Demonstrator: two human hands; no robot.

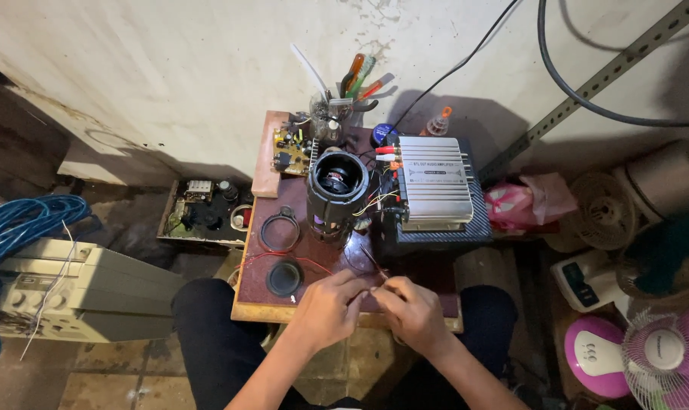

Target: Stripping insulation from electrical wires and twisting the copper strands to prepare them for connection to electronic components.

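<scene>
Both hands meet at the near edge of the small wooden table (262,307). The left hand (327,307) and right hand (414,313) are drawn together, fingertips pinching a thin red wire (375,266) between them. That wire runs back toward the black cylindrical speaker (337,190) standing mid-table. Just right of it sits a silver amplifier (434,181). A black round cap (284,278) lies near the left hand.
</scene>
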